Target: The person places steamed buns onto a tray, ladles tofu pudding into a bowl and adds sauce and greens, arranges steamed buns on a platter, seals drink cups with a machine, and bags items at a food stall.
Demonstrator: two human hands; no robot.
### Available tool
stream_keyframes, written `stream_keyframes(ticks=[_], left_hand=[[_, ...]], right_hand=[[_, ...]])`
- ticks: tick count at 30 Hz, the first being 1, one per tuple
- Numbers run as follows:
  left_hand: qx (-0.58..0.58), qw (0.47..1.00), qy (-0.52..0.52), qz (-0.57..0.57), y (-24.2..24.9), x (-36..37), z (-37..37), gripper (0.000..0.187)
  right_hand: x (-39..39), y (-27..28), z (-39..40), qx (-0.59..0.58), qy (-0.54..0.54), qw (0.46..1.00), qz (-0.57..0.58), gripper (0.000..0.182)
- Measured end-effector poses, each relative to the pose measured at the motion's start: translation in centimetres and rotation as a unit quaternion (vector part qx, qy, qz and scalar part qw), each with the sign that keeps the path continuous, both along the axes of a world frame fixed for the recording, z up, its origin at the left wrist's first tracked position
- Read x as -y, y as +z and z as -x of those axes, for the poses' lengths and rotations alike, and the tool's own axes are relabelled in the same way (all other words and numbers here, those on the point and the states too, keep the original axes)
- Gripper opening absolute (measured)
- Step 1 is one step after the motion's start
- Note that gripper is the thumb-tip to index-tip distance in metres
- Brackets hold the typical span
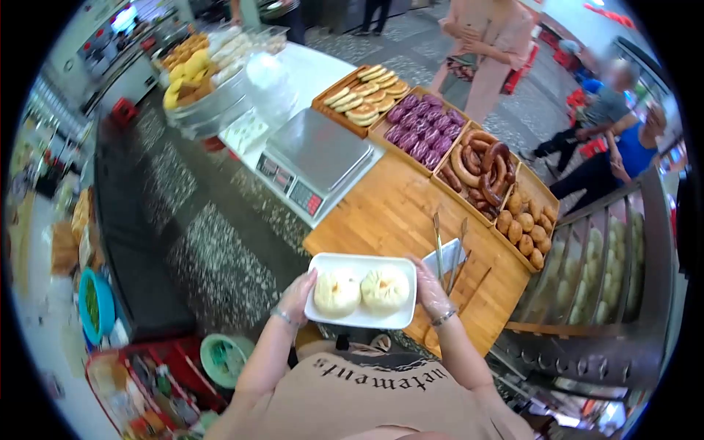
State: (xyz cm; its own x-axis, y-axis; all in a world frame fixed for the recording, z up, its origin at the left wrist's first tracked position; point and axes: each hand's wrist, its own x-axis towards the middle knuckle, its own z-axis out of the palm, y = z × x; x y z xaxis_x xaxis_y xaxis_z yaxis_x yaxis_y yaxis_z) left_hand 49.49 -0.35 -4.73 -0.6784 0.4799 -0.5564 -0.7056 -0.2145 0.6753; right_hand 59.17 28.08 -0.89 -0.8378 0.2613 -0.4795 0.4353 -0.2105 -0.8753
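Note:
Between my hands is a white foam tray (361, 321) with two pale steamed buns (337, 292) side by side in it. My left hand (297, 297), in a clear plastic glove, grips the tray's left edge. On the opposite edge my right hand (433, 292), gloved the same way, is closed on the rim. The tray is held level in front of my body, at the near edge of a wooden table (374, 220). Just right of my right hand, metal tongs (439, 249) lie on the table by a small white tray (449, 257).
A digital scale (319, 150) stands on the white counter. Boxes of flat cakes (364, 95), purple buns (422, 130), sausages (480, 169) and round brown pieces (526, 224) line the far edge. A steamer cabinet (587, 323) is at right. People stand beyond the table.

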Motion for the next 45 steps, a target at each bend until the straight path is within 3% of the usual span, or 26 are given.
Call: stream_keyframes(ticks=[3,6,7,10,11,12,14,16,18,20,24,28,30,31,32,33,34,35,37,39,40,42,44,45], left_hand=[[-0.003,0.999,-0.033,0.016,0.8,5.2,5.2,0.043],[-0.011,0.997,-0.068,0.042,2.1,11.3,12.5,0.041],[-0.040,0.995,-0.060,0.067,2.7,13.6,15.4,0.041],[-0.082,0.991,-0.098,0.032,7.6,17.1,24.4,0.041],[-0.099,0.988,-0.111,0.049,9.4,18.1,26.7,0.041],[-0.125,0.982,-0.123,0.064,10.7,18.8,29.5,0.041],[-0.159,0.985,-0.066,0.031,11.7,19.5,34.2,0.044],[-0.248,0.966,-0.072,0.010,14.5,19.8,37.7,0.047],[-0.258,0.965,-0.017,0.036,16.3,20.6,39.6,0.050],[-0.261,0.965,-0.011,0.017,15.4,22.2,41.2,0.051],[-0.196,0.971,-0.026,0.133,13.0,27.1,45.0,0.045],[-0.159,0.967,0.057,0.189,10.5,32.1,50.2,0.040],[-0.121,0.983,0.042,0.134,10.4,33.3,52.3,0.039],[-0.094,0.982,0.072,0.147,10.0,32.9,53.4,0.039],[-0.066,0.980,0.103,0.158,9.5,32.1,54.3,0.038],[-0.045,0.981,0.091,0.164,8.8,31.7,55.4,0.039],[-0.021,0.982,0.080,0.172,8.1,31.2,56.4,0.040],[-0.022,0.983,0.045,0.177,7.5,30.6,57.3,0.042],[0.019,0.979,0.047,0.200,8.3,28.4,59.1,0.043],[0.066,0.973,0.060,0.211,8.4,27.3,61.3,0.040],[0.071,0.972,0.063,0.215,6.7,27.6,63.2,0.040],[0.059,0.974,0.037,0.217,2.8,30.4,65.0,0.035],[0.028,0.962,0.006,0.271,6.1,27.1,66.4,0.036],[0.028,0.961,0.004,0.276,6.3,26.5,66.8,0.035]], right_hand=[[3.5,0.9,6.2,-0.012,0.214,0.974,-0.072,0.032],[8.3,1.1,13.6,0.037,0.210,0.977,0.013,0.031],[9.3,2.3,16.3,0.024,0.270,0.962,0.035,0.037],[15.3,5.8,23.3,0.007,0.248,0.965,-0.085,0.041],[17.2,5.7,25.6,-0.004,0.227,0.972,-0.069,0.045],[18.7,3.3,27.7,-0.088,0.186,0.973,-0.107,0.040],[19.5,7.4,32.2,0.024,0.204,0.973,-0.101,0.034],[19.6,7.8,35.7,0.090,0.129,0.985,-0.077,0.029],[19.5,10.0,38.4,0.057,-0.016,0.998,0.016,0.025],[16.0,7.3,42.0,0.007,-0.136,0.990,0.023,0.020],[9.7,8.3,50.8,-0.131,-0.180,0.975,0.009,0.014],[4.1,3.1,63.7,-0.150,-0.286,0.945,0.046,0.023],[2.1,-0.2,70.2,-0.110,-0.268,0.955,-0.059,0.024],[1.1,-3.1,74.5,-0.096,-0.344,0.931,0.076,0.024],[0.8,-4.7,77.4,-0.050,-0.367,0.923,0.101,0.024],[-2.7,-14.3,81.6,-0.020,-0.231,0.971,-0.051,0.028],[-5.9,-23.2,85.6,0.016,-0.088,0.962,-0.257,0.032],[-9.0,-31.5,89.5,0.021,0.007,0.905,-0.424,0.037],[-6.8,-34.3,92.0,0.084,-0.135,0.964,-0.211,0.055],[-2.1,-21.1,90.5,0.235,0.050,0.879,-0.411,0.056],[-0.6,-17.2,90.3,0.266,0.146,0.823,-0.481,0.056],[1.5,-12.8,90.6,0.283,0.265,0.760,-0.521,0.058],[0.0,-18.4,91.8,0.236,0.283,0.828,-0.422,0.055],[0.6,-20.1,92.3,0.216,-0.011,0.969,-0.118,0.039]])
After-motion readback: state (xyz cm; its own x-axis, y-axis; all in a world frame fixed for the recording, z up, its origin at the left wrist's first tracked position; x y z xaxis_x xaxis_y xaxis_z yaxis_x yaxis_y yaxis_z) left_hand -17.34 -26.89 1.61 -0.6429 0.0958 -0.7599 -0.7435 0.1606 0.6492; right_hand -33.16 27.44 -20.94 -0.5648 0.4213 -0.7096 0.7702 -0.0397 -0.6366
